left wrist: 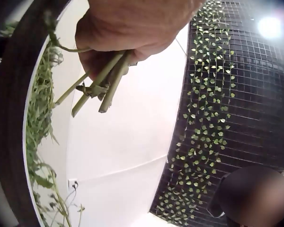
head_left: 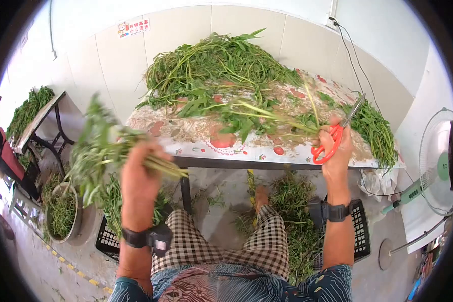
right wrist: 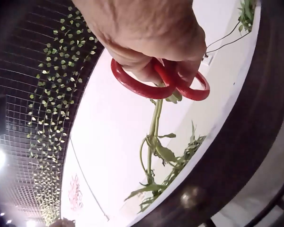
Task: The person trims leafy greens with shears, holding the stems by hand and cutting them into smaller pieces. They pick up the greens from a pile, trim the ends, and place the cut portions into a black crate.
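My left hand (head_left: 142, 173) grips a bunch of leafy green stems (head_left: 98, 151) above the table's front left edge; cut stem ends (left wrist: 106, 90) stick out below the left hand (left wrist: 132, 23) in the left wrist view. My right hand (head_left: 335, 146) holds red-handled scissors (head_left: 328, 146), blades pointing up and away to the right. Its fingers also pinch long pale stems (head_left: 282, 120) that reach left over the table. In the right wrist view the red handles (right wrist: 142, 86) show under the right hand (right wrist: 151, 33), with a leafy stem (right wrist: 154, 137) hanging below.
A large heap of greens (head_left: 216, 60) lies at the back of the flowered tablecloth (head_left: 186, 149), with a smaller pile (head_left: 375, 133) at the right end. A fan (head_left: 433, 171) stands at right. Below are a round tub (head_left: 76, 221), a black crate (head_left: 360, 229) and loose greens (head_left: 294, 216).
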The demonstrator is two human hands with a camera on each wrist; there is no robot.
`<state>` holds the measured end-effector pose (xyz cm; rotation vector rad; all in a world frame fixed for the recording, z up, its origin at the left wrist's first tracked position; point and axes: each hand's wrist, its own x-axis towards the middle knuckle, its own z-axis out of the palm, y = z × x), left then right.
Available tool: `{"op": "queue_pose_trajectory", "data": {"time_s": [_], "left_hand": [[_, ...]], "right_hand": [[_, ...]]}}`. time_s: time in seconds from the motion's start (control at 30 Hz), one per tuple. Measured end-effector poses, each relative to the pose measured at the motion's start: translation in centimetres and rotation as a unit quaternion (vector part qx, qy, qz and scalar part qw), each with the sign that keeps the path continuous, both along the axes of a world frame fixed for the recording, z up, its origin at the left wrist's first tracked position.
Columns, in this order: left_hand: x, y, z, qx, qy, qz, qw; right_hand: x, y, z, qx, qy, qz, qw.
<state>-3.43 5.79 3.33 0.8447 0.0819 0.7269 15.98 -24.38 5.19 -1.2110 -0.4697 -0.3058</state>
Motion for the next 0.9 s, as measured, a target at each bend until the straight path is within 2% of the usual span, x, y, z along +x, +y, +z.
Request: {"op": "queue_pose_trajectory", "data": {"time_s": [0.07,0.2,0.27,0.3,0.33,0.37,0.5,0.6,0.63,0.73,0.77,0.83,0.9], "left_hand": [[1.3,-2.7,-1.3,0.037,0.08,-0.12,0.989],[3.9,-9.0,-1.3,-0.06,0.097,-0.191,0.975],[4.9,-8.7,-2.2,-0.085,0.081,-0.238,0.964],[5.0,-8.5,-2.1,-0.1,0.073,-0.249,0.96],[5.1,-8.4,-2.0,-0.115,0.066,-0.261,0.956],[4.9,-8.7,-1.7,-0.112,0.039,-0.233,0.965],[4.7,-8.4,-2.3,-0.099,0.07,-0.2,0.972],[4.9,-7.4,-2.8,-0.084,0.046,-0.214,0.972],[4.8,-7.2,-2.7,-0.08,0.057,-0.211,0.973],[5.1,-6.6,-3.3,-0.056,0.035,-0.213,0.975],[5.0,-6.7,-3.3,-0.05,0.04,-0.192,0.979],[4.9,-7.0,-3.1,-0.037,0.049,-0.153,0.986],[5.0,-6.8,-3.7,-0.027,0.046,-0.162,0.985]], "right_hand": [[-2.5,2.3,0.5,0.009,-0.025,0.018,0.999],[-6.9,4.9,-0.4,-0.03,-0.028,0.086,0.995],[-8.0,5.4,-1.2,-0.024,-0.034,0.146,0.988],[-8.0,5.6,-1.7,-0.017,-0.068,0.148,0.986],[-8.0,5.7,-1.9,-0.021,-0.048,0.144,0.988],[-7.9,5.7,-1.9,-0.025,-0.028,0.139,0.99],[-7.4,5.2,-2.5,-0.016,0.046,0.139,0.989],[-6.9,4.0,-3.8,-0.015,0.066,0.16,0.985],[-7.2,3.2,-4.5,-0.045,0.085,0.2,0.975],[-8.4,2.0,-7.2,-0.012,0.114,0.323,0.939],[-8.9,1.0,-8.3,-0.082,0.102,0.336,0.933],[-10.3,0.4,-9.2,-0.117,0.138,0.354,0.917],[-11.2,0.4,-10.2,-0.167,0.175,0.344,0.907]]}}
